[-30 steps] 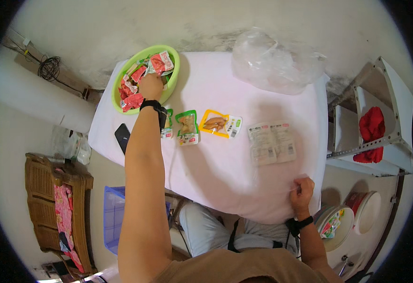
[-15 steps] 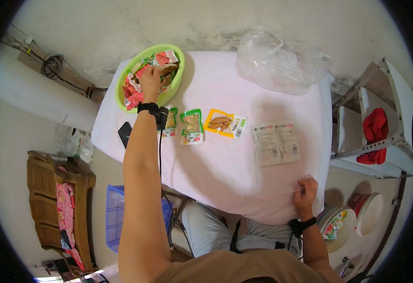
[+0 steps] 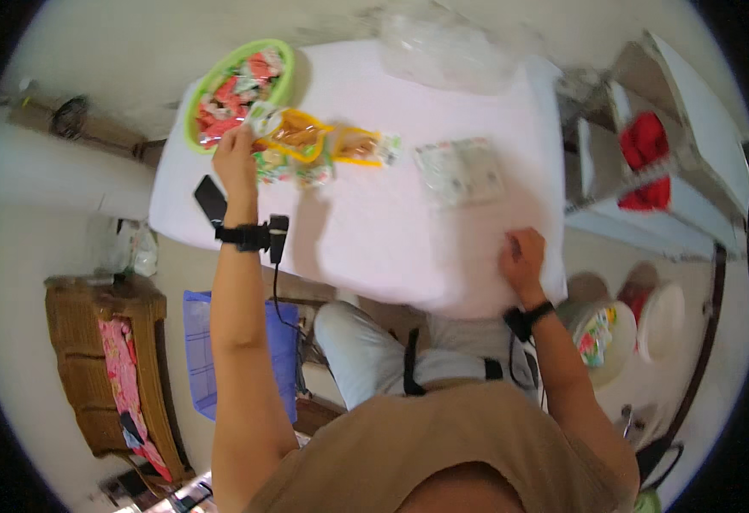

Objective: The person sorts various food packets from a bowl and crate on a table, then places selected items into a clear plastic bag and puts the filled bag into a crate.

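Pack [image 3: 299,137] w/ yellow edging is up in the L hand [image 3: 236,162], gripped by one end just beside the basin [image 3: 286,81] & over the packs [image 3: 361,147] on the tbl [image 3: 374,231], so I'd say it could slip or sag b/c only that end's held. Cable [image 3: 277,286] off the L wristband [image 3: 242,237] hangs past the tbl edge & might snag on a long reach; R hand [image 3: 524,256] is curled near the tbl's near edge, can't tell if it's got anything, so prob no quick catch there.

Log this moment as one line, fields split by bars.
left hand: holding yellow-edged pouch | right hand: near right of white tablecloth, contents unclear | green basin: packets inside | black phone: on tablecloth
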Action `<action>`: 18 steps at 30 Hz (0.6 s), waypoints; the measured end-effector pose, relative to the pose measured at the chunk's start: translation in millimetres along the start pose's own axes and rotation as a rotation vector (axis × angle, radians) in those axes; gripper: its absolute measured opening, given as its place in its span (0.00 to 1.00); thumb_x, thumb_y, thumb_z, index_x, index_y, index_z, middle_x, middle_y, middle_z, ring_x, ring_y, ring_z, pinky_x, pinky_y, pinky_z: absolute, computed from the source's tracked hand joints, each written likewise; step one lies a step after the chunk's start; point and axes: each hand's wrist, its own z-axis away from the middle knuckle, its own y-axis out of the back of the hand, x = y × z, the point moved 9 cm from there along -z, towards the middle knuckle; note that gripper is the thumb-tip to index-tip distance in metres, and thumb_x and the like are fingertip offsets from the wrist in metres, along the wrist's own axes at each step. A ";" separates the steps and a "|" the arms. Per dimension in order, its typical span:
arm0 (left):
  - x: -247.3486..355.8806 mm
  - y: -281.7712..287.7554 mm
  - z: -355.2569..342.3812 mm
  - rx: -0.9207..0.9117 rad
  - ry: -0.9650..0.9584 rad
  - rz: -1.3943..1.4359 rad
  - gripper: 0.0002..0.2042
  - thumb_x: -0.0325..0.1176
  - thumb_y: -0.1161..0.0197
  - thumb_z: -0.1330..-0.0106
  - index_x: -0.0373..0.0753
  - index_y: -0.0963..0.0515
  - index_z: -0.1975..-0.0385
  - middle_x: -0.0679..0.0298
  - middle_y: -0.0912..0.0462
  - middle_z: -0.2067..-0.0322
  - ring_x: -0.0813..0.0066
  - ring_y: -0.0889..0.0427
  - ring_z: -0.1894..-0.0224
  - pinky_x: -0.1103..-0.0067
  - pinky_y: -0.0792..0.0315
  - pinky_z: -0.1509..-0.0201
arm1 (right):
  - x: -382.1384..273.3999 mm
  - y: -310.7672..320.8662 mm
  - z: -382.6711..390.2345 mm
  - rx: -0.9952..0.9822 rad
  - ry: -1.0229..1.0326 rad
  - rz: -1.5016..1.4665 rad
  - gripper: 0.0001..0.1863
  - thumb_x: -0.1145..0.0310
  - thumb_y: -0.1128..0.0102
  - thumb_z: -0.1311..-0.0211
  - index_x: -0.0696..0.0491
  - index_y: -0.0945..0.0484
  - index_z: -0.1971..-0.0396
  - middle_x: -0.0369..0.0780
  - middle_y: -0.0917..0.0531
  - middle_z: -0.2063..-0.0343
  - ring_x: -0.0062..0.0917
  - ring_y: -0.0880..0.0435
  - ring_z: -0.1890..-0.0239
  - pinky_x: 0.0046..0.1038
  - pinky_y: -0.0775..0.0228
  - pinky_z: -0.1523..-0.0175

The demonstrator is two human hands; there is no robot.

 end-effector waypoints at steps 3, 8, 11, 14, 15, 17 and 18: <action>6.3 3.6 68.4 0.072 -0.001 0.061 0.11 0.34 0.45 0.37 0.32 0.23 0.70 0.65 0.21 0.76 0.80 0.21 0.75 0.83 0.33 0.75 | -0.9 -4.7 -0.6 -0.024 0.027 -0.004 0.12 0.71 0.44 0.58 0.53 0.26 0.69 0.41 0.25 0.72 0.38 0.28 0.63 0.36 0.39 0.54; -14.4 -27.0 212.7 0.002 -0.052 -0.228 0.08 0.30 0.45 0.39 0.32 0.25 0.65 0.58 0.20 0.66 0.68 0.21 0.60 0.79 0.30 0.61 | -10.5 21.8 16.6 -0.055 -0.016 -0.064 0.18 0.70 0.41 0.57 0.53 0.27 0.61 0.44 0.25 0.62 0.40 0.30 0.55 0.38 0.40 0.49; -14.4 -63.0 290.5 -0.305 -0.315 -0.317 0.10 0.28 0.43 0.43 0.33 0.26 0.61 0.51 0.24 0.55 0.58 0.26 0.52 0.72 0.33 0.49 | -19.5 40.1 40.2 -0.010 -0.013 -0.065 0.23 0.72 0.40 0.57 0.54 0.29 0.56 0.46 0.29 0.54 0.40 0.32 0.52 0.35 0.41 0.46; 2.8 -73.9 321.4 -0.393 -0.478 -0.467 0.18 0.29 0.40 0.47 0.35 0.28 0.55 0.48 0.34 0.45 0.51 0.35 0.43 0.63 0.42 0.41 | -31.3 48.9 49.0 -0.004 0.042 -0.031 0.26 0.71 0.40 0.56 0.53 0.30 0.52 0.47 0.32 0.50 0.41 0.34 0.49 0.35 0.41 0.44; 11.8 -81.6 321.5 -0.407 -0.492 -0.493 0.21 0.30 0.39 0.48 0.36 0.30 0.52 0.48 0.37 0.43 0.50 0.38 0.41 0.60 0.43 0.41 | -35.7 50.5 45.9 -0.001 0.097 0.012 0.26 0.69 0.40 0.55 0.53 0.30 0.51 0.47 0.33 0.49 0.41 0.35 0.48 0.38 0.42 0.44; 17.0 -94.1 316.3 -0.451 -0.491 -0.567 0.28 0.33 0.36 0.49 0.37 0.36 0.46 0.48 0.44 0.39 0.51 0.44 0.38 0.55 0.46 0.42 | -43.7 45.9 32.6 -0.006 0.160 0.043 0.26 0.68 0.41 0.54 0.53 0.31 0.51 0.47 0.34 0.47 0.41 0.36 0.47 0.40 0.43 0.44; 18.3 -99.4 311.8 -0.450 -0.487 -0.575 0.28 0.33 0.36 0.49 0.37 0.36 0.46 0.48 0.44 0.39 0.51 0.44 0.38 0.55 0.46 0.42 | -40.3 41.1 22.0 0.007 0.126 0.051 0.26 0.68 0.41 0.53 0.53 0.31 0.50 0.47 0.33 0.49 0.41 0.35 0.48 0.41 0.42 0.45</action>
